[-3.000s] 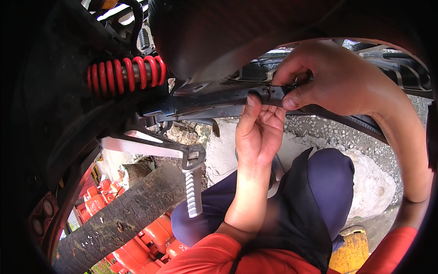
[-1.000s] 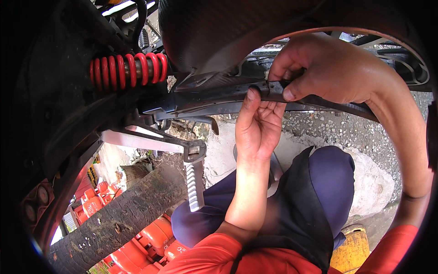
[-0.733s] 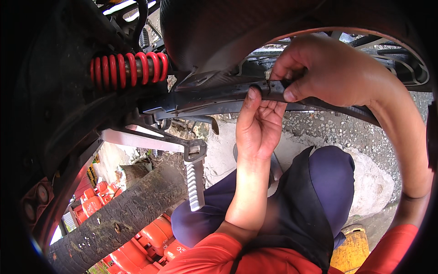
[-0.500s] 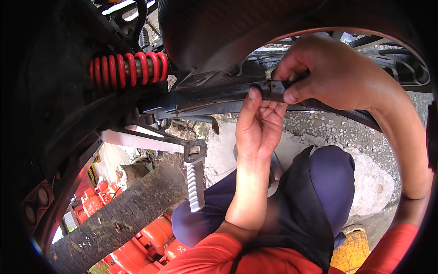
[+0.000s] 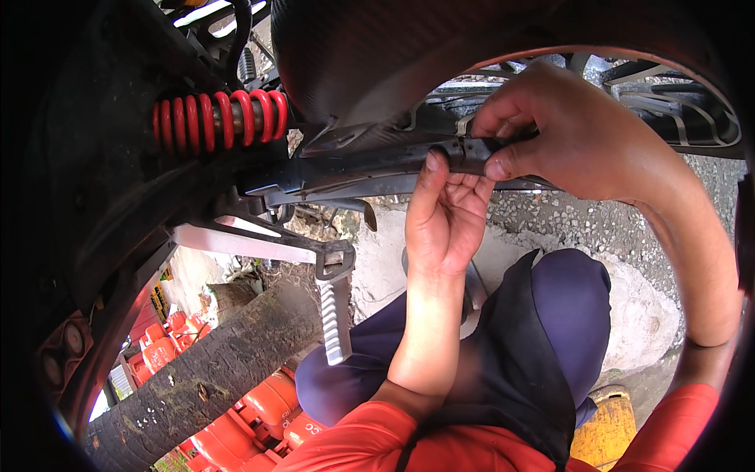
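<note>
A long black bar of a motorcycle runs across the upper middle, below the dark curved fender. My left hand grips it from below, palm up; the thumb presses its near face and the fingers curl underneath. At the bar's right end my right hand pinches it between thumb and bent fingers, which partly hide that end. The two hands nearly touch. Just left of my right fingers, a narrow seam or band crosses the bar. Behind my right hand is the spoked wheel.
A red coil spring sits upper left. A silver footrest juts down left of my left forearm. Beyond lie a thick log and several orange-red gas cylinders. Pale rock and gravel are on the right, a yellow object below.
My right hand and wrist have shifted very slightly, with the fingers still on the bar's end. My left hand keeps nearly the same hold.
</note>
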{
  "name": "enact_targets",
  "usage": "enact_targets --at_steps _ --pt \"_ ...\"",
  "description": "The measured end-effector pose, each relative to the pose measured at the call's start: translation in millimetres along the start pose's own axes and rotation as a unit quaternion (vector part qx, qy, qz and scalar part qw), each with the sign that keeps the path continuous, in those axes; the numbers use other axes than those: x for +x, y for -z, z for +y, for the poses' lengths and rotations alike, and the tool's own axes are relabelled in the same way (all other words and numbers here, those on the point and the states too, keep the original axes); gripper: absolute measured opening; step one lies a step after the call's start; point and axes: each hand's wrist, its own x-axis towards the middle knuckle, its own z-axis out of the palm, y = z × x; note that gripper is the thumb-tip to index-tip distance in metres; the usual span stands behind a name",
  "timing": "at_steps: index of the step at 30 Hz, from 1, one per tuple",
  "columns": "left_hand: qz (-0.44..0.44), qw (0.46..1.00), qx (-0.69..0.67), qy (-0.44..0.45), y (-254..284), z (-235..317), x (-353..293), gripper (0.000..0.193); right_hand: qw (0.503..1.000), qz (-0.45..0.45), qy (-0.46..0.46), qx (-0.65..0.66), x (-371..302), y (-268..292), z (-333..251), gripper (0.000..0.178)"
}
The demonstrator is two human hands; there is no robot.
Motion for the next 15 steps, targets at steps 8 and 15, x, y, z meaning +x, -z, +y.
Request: enact_targets --at_steps 8,15 --pt "-0.006 1.0 -0.01 0.003 0 0 -1 0.038 0.987 -0.125 -0.102 -0.008 14 12 -5 0.034" --pt "-0.017 1.0 -0.014 0.007 -1 0 1 0.035 0.993 -0.065 -0.087 0.041 5 5 -2 0.034"
